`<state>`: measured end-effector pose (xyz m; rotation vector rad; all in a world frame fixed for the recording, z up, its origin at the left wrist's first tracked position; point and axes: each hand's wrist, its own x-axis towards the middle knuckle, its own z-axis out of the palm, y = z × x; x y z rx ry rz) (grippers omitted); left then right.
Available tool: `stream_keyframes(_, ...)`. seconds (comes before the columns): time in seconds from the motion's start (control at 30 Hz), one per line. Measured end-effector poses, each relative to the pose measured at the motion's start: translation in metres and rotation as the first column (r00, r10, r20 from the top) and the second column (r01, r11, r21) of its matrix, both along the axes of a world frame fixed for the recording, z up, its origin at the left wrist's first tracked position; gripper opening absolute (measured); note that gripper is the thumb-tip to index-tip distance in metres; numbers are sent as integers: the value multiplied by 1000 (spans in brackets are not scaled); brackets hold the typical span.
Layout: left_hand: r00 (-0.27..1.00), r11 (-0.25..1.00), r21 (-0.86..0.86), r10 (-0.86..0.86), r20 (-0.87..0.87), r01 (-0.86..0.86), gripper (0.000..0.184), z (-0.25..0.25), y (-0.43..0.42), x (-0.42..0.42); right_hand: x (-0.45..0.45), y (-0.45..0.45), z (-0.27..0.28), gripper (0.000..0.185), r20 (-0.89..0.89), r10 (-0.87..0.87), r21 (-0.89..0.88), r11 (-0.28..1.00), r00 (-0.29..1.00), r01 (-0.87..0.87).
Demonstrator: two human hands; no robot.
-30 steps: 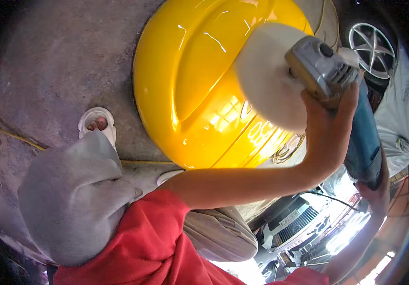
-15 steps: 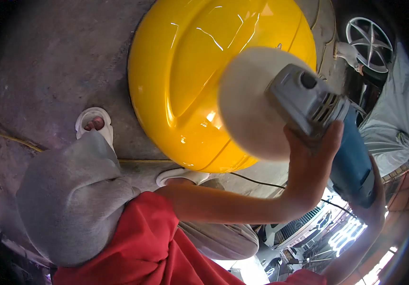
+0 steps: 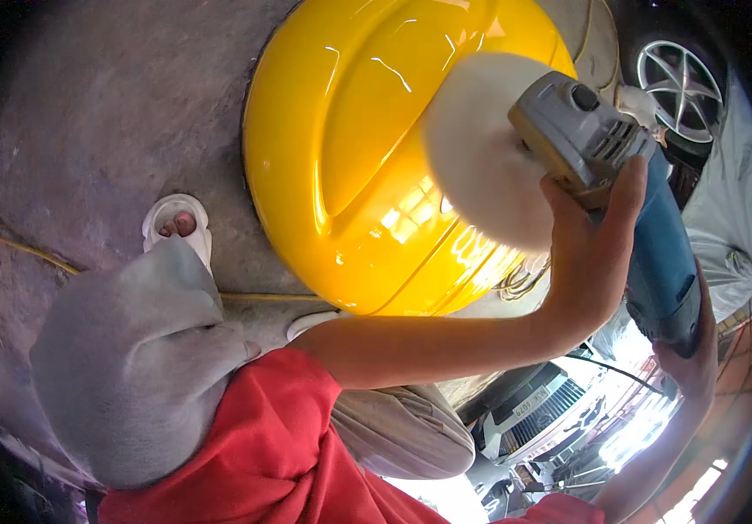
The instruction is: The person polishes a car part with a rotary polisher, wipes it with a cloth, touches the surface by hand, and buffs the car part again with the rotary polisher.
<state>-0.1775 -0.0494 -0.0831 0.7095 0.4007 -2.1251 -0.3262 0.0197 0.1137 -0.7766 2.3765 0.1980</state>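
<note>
A blue and grey power polisher [image 3: 660,253] slants across the right side. My left hand [image 3: 599,196] wraps its grey head from below. Around the rear end of the blue body, my right hand [image 3: 690,354] is closed, partly hidden by the tool. The round white pad [image 3: 489,148] is blurred and lies over the right part of a glossy yellow curved panel [image 3: 367,113], hiding some of its surface. Whether the pad's whole face touches the panel cannot be seen.
A yellow cord [image 3: 271,297] crosses the concrete floor [image 3: 114,113]. At the upper right are a silver spoked wheel [image 3: 680,90] and a grey cover [image 3: 725,210]. A vehicle front with a grille [image 3: 551,410] stands at the lower right. Coiled cords [image 3: 520,284] lie beyond the panel.
Over the last half second, both hands and the polisher have moved up and slightly right in the view. One second ago they were close to their present place. The yellow panel has shifted slightly in view.
</note>
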Motion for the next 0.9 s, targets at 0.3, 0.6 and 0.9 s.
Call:
stream_keyframes(0.3, 1000, 988, 153, -15, 3, 15, 77, 15, 33, 32, 27, 7, -12, 104, -12, 299, 99, 950, 954, -297)
stream_keyframes(0.6, 994, 979, 188, -92, 61, 79, 86, 21, 91, 68, 97, -7, -24, 107, 114, 474, 262, 834, 873, -486)
stream_keyframes(0.9, 998, 993, 110, -55, 27, 52, 83, 4, 54, 21, 24, 29, -18, 106, 40, 449, -6, 893, 892, -450)
